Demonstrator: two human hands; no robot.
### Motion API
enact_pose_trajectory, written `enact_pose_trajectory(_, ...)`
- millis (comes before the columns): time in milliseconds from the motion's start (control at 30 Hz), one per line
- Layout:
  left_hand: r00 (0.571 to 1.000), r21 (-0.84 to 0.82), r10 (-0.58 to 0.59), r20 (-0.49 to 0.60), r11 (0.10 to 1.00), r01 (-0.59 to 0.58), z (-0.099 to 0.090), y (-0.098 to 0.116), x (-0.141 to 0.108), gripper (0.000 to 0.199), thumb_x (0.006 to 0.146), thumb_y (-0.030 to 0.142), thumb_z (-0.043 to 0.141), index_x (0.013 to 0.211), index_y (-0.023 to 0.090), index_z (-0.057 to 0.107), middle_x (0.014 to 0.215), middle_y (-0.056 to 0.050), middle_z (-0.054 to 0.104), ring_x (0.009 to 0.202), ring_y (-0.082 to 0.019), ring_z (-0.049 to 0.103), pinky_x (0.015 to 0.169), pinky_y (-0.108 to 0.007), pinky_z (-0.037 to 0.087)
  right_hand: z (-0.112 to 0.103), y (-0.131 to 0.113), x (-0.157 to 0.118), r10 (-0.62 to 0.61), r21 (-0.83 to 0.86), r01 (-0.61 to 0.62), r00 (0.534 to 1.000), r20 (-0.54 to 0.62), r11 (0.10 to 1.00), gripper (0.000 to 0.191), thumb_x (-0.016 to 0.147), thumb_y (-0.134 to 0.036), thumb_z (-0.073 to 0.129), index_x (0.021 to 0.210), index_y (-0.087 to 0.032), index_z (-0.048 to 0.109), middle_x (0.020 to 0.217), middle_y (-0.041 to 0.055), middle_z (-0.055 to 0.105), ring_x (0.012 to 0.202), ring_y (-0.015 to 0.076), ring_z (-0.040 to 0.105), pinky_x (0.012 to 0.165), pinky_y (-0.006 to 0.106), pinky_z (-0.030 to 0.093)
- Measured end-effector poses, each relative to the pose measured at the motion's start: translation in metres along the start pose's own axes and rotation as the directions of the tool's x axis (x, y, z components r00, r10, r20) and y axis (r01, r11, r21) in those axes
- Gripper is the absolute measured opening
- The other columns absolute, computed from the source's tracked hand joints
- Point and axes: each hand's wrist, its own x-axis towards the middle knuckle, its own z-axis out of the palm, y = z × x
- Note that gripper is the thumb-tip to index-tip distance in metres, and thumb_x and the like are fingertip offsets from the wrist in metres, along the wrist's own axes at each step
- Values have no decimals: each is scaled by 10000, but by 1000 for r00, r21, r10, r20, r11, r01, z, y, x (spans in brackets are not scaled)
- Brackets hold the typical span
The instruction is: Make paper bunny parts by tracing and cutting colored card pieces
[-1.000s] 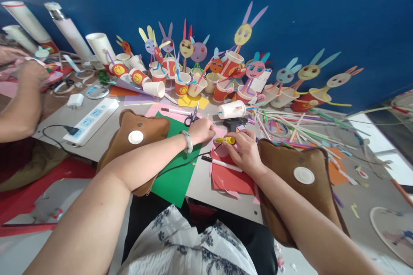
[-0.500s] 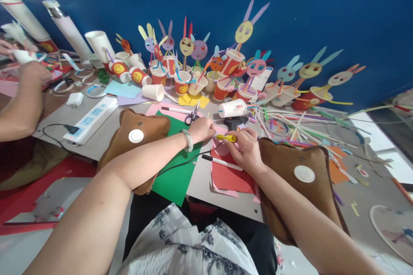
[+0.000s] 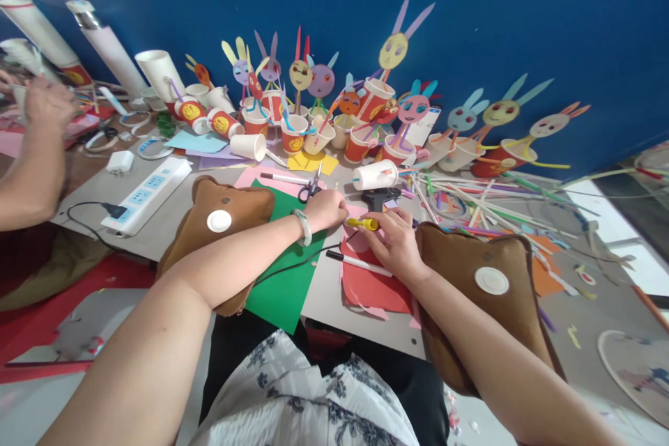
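Observation:
My left hand (image 3: 325, 209) rests at the top edge of a green paper sheet (image 3: 285, 279), its fingers curled closed; whatever they hold is hidden. Just right of it, my right hand (image 3: 394, 237) pinches a small yellow tube-shaped piece (image 3: 366, 224) that points toward the left hand. Beneath the right hand lie red paper (image 3: 373, 293) and a white marker with a black cap (image 3: 360, 263). Black scissors (image 3: 312, 188) lie just beyond the left hand. A dark glue gun (image 3: 380, 198) and a tipped paper cup (image 3: 375, 175) are beyond the right hand.
Brown cushions (image 3: 222, 223) lie under both forearms. Paper cups with rabbit-faced figures (image 3: 300, 77) line the blue wall. Loose pipe cleaners (image 3: 481, 198) spread at right. A power strip (image 3: 149, 195) sits at left, near another person's hand (image 3: 49, 101).
The yellow piece has shifted slightly left in my right hand, which barely moved. My left hand stays in place. At far left, the other person's hand has risen and turned.

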Motion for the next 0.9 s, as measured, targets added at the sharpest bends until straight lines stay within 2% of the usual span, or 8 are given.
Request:
enact_pose_trajectory(100, 1000, 6, -6, -7, 1000, 6, 1, -1, 1, 143, 748, 203, 599, 715, 143, 725, 710, -70, 715, 688, -181, 636, 622, -273, 419, 0, 0, 0, -15, 13, 15, 1000, 0, 1000, 132, 948, -348, 590, 959, -224, 634, 786, 32, 704, 757, 221, 622, 844, 413, 415)
enact_pose_trajectory(267, 1000, 16, -12, -12, 1000, 12, 0, 0, 1, 141, 741, 208, 610, 718, 140, 731, 733, -76, 721, 717, -184, 646, 645, -269, 439, -1, 0, 0, 34, 3, -34, 998, -52, 999, 132, 945, -348, 603, 972, -224, 641, 765, 21, 688, 691, 199, 598, 893, 428, 413)
enact_pose_trajectory(467, 1000, 9, -10, 8, 1000, 10, -1, 1, 0, 152, 742, 204, 602, 722, 142, 739, 732, -74, 728, 709, -181, 650, 642, -264, 446, 0, 1, -1, 5, 21, -5, 1000, 10, 1000, 131, 946, -345, 596, 975, -227, 645, 777, 31, 696, 746, 221, 607, 835, 416, 423)
enact_pose_trajectory(700, 1000, 14, -12, 12, 1000, 12, -2, 1, 0, 142, 742, 199, 604, 723, 138, 731, 730, -77, 725, 707, -180, 646, 629, -265, 431, -2, 1, 0, 28, 4, -28, 999, -32, 1000, 139, 950, -357, 602, 975, -226, 643, 752, 20, 678, 685, 204, 588, 870, 425, 423)
enact_pose_trajectory(900, 1000, 25, -4, 4, 1000, 4, -1, 1, 0, 138, 741, 199, 602, 711, 146, 726, 727, -73, 723, 714, -178, 646, 616, -261, 416, -1, 1, 0, -18, 35, 17, 999, 27, 999, 139, 952, -341, 587, 988, -221, 645, 776, 34, 686, 743, 222, 605, 839, 415, 428)
